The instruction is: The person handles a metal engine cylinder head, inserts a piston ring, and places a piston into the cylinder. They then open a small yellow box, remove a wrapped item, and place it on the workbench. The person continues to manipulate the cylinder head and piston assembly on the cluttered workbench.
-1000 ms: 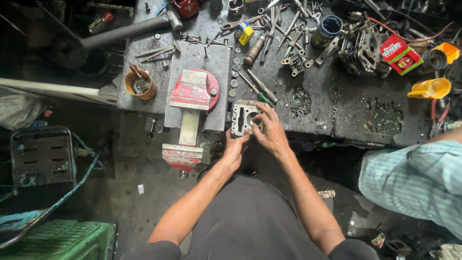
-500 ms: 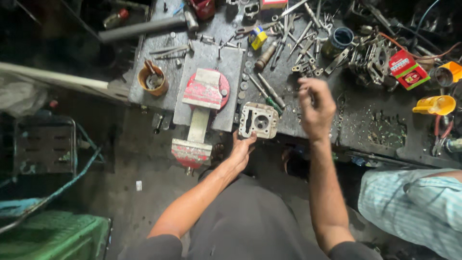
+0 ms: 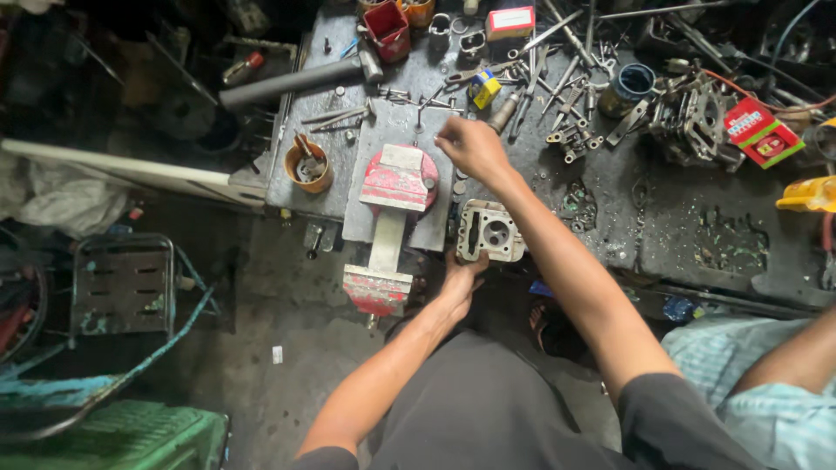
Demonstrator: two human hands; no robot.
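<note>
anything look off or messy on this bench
Yes. Loose tools lie scattered at all angles across the back of the workbench, whose top is pitted and flecked with debris. The metal engine part sits right at the front edge, steadied by the left hand; the right hand reaches toward the clutter.

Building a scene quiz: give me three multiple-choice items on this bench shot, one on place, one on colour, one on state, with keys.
1. Where is the metal engine part?
A. right of the vise
B. on the floor
C. in the orange cup

2. What colour is the vise?
A. blue
B. red
C. yellow

3. What is the left hand doing?
A. hanging free
B. holding a hammer
C. touching the engine part's near edge

Key: 1 A, it sits on the bench beside the vise; 2 B, worn red paint; 3 C, fingers meet its edge, while the right hand reaches farther up the bench.
</note>
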